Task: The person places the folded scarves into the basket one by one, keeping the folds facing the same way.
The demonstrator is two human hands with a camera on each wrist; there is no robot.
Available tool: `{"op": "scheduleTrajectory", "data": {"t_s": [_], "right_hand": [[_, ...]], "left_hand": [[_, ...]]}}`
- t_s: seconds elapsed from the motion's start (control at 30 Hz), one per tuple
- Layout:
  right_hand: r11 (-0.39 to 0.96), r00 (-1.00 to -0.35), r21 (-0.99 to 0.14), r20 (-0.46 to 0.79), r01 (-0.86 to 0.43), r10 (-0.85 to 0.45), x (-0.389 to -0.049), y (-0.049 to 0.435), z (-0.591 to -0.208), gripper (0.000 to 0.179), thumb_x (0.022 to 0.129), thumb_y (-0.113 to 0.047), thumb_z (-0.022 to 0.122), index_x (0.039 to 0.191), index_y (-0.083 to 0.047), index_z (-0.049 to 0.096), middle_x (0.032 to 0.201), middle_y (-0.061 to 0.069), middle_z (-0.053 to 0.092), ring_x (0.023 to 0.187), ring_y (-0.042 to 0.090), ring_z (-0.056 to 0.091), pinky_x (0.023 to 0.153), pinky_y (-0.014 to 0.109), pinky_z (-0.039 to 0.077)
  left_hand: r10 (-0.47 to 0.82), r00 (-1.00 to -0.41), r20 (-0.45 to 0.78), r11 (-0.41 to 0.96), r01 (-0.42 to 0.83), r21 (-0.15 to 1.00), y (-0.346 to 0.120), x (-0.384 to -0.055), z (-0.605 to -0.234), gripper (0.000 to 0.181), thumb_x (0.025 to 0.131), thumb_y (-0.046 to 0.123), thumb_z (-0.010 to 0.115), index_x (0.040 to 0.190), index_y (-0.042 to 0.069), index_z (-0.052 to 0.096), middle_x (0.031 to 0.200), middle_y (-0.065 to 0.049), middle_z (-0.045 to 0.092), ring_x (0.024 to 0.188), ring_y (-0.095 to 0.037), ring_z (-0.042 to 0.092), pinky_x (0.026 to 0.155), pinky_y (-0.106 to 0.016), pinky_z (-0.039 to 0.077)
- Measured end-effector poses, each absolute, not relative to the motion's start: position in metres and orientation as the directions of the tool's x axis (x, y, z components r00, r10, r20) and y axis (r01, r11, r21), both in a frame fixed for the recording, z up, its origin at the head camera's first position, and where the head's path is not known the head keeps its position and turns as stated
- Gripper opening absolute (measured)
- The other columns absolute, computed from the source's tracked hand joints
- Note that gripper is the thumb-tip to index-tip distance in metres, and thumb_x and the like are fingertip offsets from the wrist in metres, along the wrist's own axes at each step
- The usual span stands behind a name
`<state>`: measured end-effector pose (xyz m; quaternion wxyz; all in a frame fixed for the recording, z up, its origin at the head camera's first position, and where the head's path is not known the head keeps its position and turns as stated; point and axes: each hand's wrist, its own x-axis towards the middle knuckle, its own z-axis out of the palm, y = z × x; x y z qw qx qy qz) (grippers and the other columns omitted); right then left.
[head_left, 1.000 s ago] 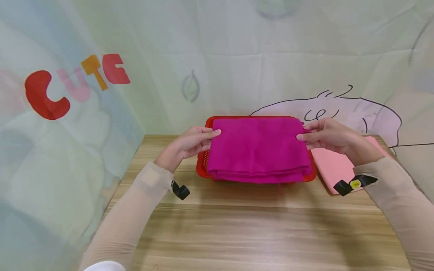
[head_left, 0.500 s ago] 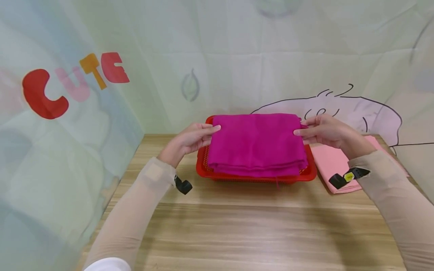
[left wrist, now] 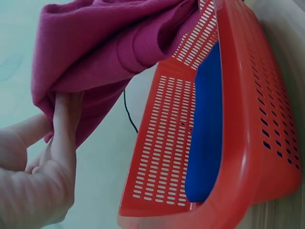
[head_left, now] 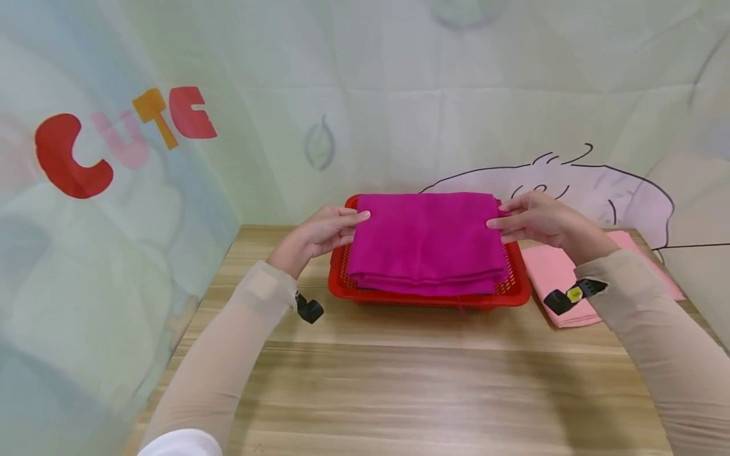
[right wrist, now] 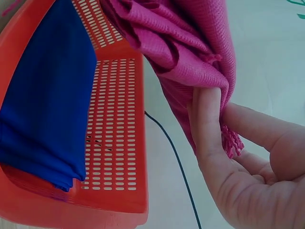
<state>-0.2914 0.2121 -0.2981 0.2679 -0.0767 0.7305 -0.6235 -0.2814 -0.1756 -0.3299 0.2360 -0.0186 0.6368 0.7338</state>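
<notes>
A folded magenta scarf [head_left: 428,237] with a fringed edge hangs over a red plastic basket [head_left: 513,297]. My left hand [head_left: 325,233] pinches its left end, thumb on top and fingers beneath. The right hand [head_left: 542,223] pinches the opposite end, where the fringe [right wrist: 231,140] pokes out between the fingers. Inside the basket lies a folded blue cloth [right wrist: 47,100], seen in both wrist views below the scarf. A gap shows between scarf and blue cloth there. From the head view the scarf covers most of the basket's opening.
To the right of the basket a folded pink cloth [head_left: 556,272] lies on the wooden table [head_left: 399,380], partly under the right forearm. A printed curtain [head_left: 388,126] hangs behind the table and along its left side. A thin dark line [right wrist: 176,157] runs behind the basket.
The scarf and right hand have shifted somewhat left and slightly up in the head view, uncovering more of the basket's front and right rim. Both hands keep their hold.
</notes>
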Motion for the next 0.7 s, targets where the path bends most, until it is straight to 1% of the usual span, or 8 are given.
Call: {"op": "scheduleTrajectory", "data": {"t_s": [0.2, 0.33, 0.43, 0.53, 0.6, 0.63, 0.67, 0.7], "right_hand": [[0.259, -0.850, -0.943, -0.304, 0.207, -0.430, -0.295, 0.209, -0.299, 0.009, 0.095, 0.002, 0.064, 0.088, -0.003, 0.059, 0.080, 0.007, 0.069, 0.069, 0.016, 0.069, 0.073, 0.032, 0.060], [0.262, -0.848, -0.942, -0.308, 0.209, -0.432, -0.298, 0.208, -0.300, 0.006, 0.095, 0.002, 0.063, 0.092, -0.001, 0.059, 0.081, 0.007, 0.069, 0.069, 0.016, 0.069, 0.071, 0.032, 0.060], [0.276, -0.852, -0.937, -0.318, 0.215, -0.415, -0.301, 0.207, -0.302, 0.005, 0.096, 0.003, 0.062, 0.093, -0.001, 0.060, 0.081, 0.008, 0.069, 0.069, 0.017, 0.069, 0.071, 0.032, 0.060], [0.308, -0.861, -0.928, -0.324, 0.209, -0.393, -0.303, 0.206, -0.303, 0.005, 0.096, 0.002, 0.063, 0.094, -0.001, 0.059, 0.081, 0.008, 0.068, 0.069, 0.017, 0.070, 0.071, 0.033, 0.060], [0.330, -0.864, -0.923, -0.323, 0.197, -0.387, -0.304, 0.206, -0.304, 0.007, 0.095, 0.002, 0.063, 0.098, 0.001, 0.057, 0.082, 0.008, 0.067, 0.069, 0.017, 0.070, 0.071, 0.033, 0.060], [0.339, -0.865, -0.921, -0.323, 0.193, -0.384, -0.304, 0.206, -0.305, 0.009, 0.095, 0.001, 0.064, 0.100, 0.002, 0.056, 0.083, 0.009, 0.066, 0.070, 0.017, 0.070, 0.071, 0.033, 0.060], [0.348, -0.865, -0.918, -0.323, 0.189, -0.384, -0.305, 0.206, -0.305, 0.012, 0.095, 0.001, 0.064, 0.102, 0.003, 0.054, 0.083, 0.009, 0.066, 0.070, 0.017, 0.070, 0.071, 0.033, 0.060], [0.356, -0.865, -0.916, -0.324, 0.185, -0.384, -0.305, 0.206, -0.305, 0.015, 0.096, 0.001, 0.064, 0.105, 0.005, 0.052, 0.084, 0.009, 0.065, 0.070, 0.017, 0.070, 0.071, 0.032, 0.060]], "left_hand": [[0.307, -0.887, -0.345, -0.051, -0.377, 0.925, -0.174, -0.285, -0.333, 0.016, 0.098, 0.014, 0.065, 0.085, 0.005, 0.065, 0.074, -0.002, 0.062, 0.067, -0.013, 0.062, 0.072, -0.024, 0.057], [0.288, -0.892, -0.349, -0.029, -0.373, 0.928, -0.173, -0.287, -0.335, 0.026, 0.098, 0.015, 0.065, 0.076, 0.008, 0.053, 0.063, 0.002, 0.047, 0.057, -0.009, 0.045, 0.059, -0.017, 0.045], [0.275, -0.894, -0.354, -0.010, -0.370, 0.929, -0.172, -0.289, -0.336, 0.036, 0.098, 0.016, 0.066, 0.070, 0.010, 0.043, 0.060, 0.002, 0.035, 0.055, -0.010, 0.032, 0.054, -0.020, 0.034], [0.267, -0.893, -0.362, 0.005, -0.374, 0.927, -0.170, -0.291, -0.336, 0.034, 0.098, 0.016, 0.066, 0.070, 0.010, 0.048, 0.060, 0.002, 0.039, 0.056, -0.010, 0.035, 0.055, -0.019, 0.037], [0.260, -0.892, -0.370, 0.016, -0.379, 0.925, -0.169, -0.293, -0.337, 0.028, 0.097, 0.016, 0.066, 0.076, 0.007, 0.050, 0.061, 0.002, 0.042, 0.056, -0.010, 0.038, 0.057, -0.019, 0.040], [0.257, -0.892, -0.372, 0.024, -0.379, 0.925, -0.168, -0.293, -0.337, 0.020, 0.098, 0.016, 0.066, 0.084, 0.005, 0.056, 0.062, 0.003, 0.043, 0.057, -0.010, 0.039, 0.058, -0.019, 0.042], [0.256, -0.891, -0.376, 0.032, -0.381, 0.924, -0.167, -0.294, -0.337, 0.016, 0.098, 0.016, 0.066, 0.096, 0.001, 0.060, 0.064, 0.003, 0.045, 0.058, -0.009, 0.040, 0.060, -0.018, 0.045], [0.253, -0.890, -0.380, 0.041, -0.383, 0.923, -0.166, -0.295, -0.338, 0.023, 0.098, 0.016, 0.065, 0.110, -0.003, 0.061, 0.065, 0.003, 0.046, 0.058, -0.009, 0.040, 0.062, -0.018, 0.046]]}}
